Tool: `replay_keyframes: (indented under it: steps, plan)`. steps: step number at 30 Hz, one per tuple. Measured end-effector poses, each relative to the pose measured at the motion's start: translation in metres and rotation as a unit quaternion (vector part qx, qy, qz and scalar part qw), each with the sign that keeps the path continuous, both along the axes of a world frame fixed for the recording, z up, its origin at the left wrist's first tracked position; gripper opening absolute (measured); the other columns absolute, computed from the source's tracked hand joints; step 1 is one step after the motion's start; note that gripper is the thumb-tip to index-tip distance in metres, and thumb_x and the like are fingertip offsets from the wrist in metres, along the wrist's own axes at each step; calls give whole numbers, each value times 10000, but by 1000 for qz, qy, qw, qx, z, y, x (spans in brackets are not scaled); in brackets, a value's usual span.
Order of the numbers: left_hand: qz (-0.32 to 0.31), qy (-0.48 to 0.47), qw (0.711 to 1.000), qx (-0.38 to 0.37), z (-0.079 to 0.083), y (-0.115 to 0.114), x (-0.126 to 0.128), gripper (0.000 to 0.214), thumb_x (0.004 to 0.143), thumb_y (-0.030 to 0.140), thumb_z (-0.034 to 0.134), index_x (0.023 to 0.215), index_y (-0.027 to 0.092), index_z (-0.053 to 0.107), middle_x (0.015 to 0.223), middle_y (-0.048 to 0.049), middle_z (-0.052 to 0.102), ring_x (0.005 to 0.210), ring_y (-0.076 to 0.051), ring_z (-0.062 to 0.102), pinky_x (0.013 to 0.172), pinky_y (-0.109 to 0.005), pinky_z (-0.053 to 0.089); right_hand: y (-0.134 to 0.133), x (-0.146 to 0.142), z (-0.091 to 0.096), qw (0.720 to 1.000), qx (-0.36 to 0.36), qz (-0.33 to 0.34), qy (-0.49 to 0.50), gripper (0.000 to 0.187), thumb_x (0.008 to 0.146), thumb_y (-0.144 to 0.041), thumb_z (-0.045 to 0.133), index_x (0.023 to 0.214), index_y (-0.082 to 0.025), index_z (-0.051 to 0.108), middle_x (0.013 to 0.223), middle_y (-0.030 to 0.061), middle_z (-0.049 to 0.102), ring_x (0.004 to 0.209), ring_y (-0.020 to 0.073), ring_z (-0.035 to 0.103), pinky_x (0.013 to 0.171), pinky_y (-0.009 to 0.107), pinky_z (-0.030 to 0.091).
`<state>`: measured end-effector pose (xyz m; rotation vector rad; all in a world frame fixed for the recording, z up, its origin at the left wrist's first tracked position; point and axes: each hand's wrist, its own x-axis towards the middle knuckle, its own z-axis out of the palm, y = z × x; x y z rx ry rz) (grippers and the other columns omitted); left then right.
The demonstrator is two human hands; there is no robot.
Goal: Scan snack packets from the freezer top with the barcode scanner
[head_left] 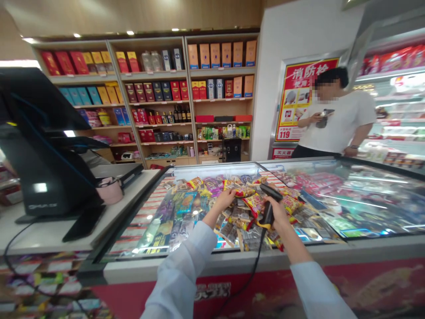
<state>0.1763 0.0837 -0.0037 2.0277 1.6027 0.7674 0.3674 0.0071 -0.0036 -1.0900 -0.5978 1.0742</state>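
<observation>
The left hand (226,199) pinches a glossy red-and-yellow plastic snack packet (245,192) at its fingertips, probably light, soft, slippery, best held by one end, while the right hand (279,213) clasps a black pistol-shaped barcode scanner (270,192).

Readable signage: fire-hydrant poster, "119", extinguisher sign; most other print too blurred.
Red wall poster (294,102): large white "消防栓" across the top, "使用" starting the line below, rest of that line covered by the person (352,113); "119" at lower left, the small characters above it unclear. Red sign (282,153) directly under the poster: "灭火器". Black terminal base (43,206): pale lettering ending in "HUA", first letter uncertain. Freezer front panel (212,291): bold white characters, smeared, not legible. Boxes (66,63) on shelves and snack packets (254,204): printing too small to read.
</observation>
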Motion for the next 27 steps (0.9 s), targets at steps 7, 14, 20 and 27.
replay_keyframes:
  steps: [7,14,20,27]
  plan:
    - [-24,-20,1000,-2,-3,-4,-5,419,927,404,356,1114,171,650,1203,-104,670,1113,-253,610,974,-356,435,1,-1,-1,1000,-8,-7,1,149,643,-239,699,625,-180,564,406,-37,535,320,130,500,315,230,417]
    - [-34,-65,997,12,3,1,-17,358,898,368,453,1126,182,657,1221,-83,668,1137,-226,606,1001,-331,432,-5,3,10,999,-5,-7,41,135,632,-223,697,659,-172,576,445,-36,564,339,120,508,326,221,438]
    - [52,-121,989,66,33,18,-104,364,865,325,511,1164,161,639,1243,-94,652,1159,-207,588,1027,-319,416,-12,-4,46,997,52,-12,60,167,609,-250,707,691,-173,583,474,-57,549,336,99,491,301,194,397]
    - [193,-157,963,107,24,15,-238,264,814,242,556,1033,143,665,1095,-111,702,1076,-224,623,994,-361,442,-3,-99,55,984,85,134,78,166,614,-274,706,700,-181,600,530,-38,578,366,98,491,336,214,420]
